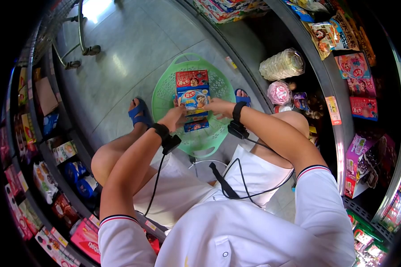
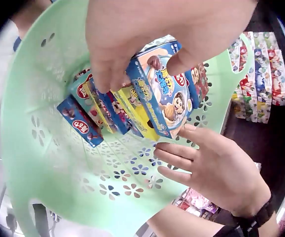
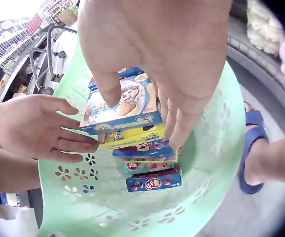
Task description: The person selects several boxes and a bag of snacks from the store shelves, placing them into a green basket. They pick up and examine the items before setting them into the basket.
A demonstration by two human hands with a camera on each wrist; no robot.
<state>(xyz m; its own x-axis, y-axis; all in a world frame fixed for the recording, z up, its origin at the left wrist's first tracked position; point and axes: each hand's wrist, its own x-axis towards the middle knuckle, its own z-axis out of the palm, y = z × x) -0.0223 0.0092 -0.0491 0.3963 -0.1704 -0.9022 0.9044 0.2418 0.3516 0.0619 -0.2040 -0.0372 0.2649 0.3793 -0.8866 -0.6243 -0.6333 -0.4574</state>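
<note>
A light green plastic basket (image 1: 165, 95) stands on the floor between the person's feet, with a row of snack boxes inside. Uppermost is a blue-edged box with a cartoon boy (image 1: 194, 99), tilted and overlapping a red box (image 1: 192, 79). Below it are a yellow box (image 3: 135, 137), further blue and teal boxes, and a small dark blue box (image 3: 154, 180). The left hand (image 1: 173, 118) is at the row's left side, fingers mostly straight along the boxes. At the opposite side, the right hand (image 1: 220, 108) has its fingers extended, fingertips right at the cartoon-boy box's edge.
Shelves of packaged snacks (image 1: 338, 35) rise on the right, and more shelves (image 1: 53, 147) line the left. Wrapped goods (image 1: 282, 63) sit low beside the basket. A wheeled metal cart (image 1: 82, 44) stands at the far left. Cables (image 1: 240, 178) cross the person's lap.
</note>
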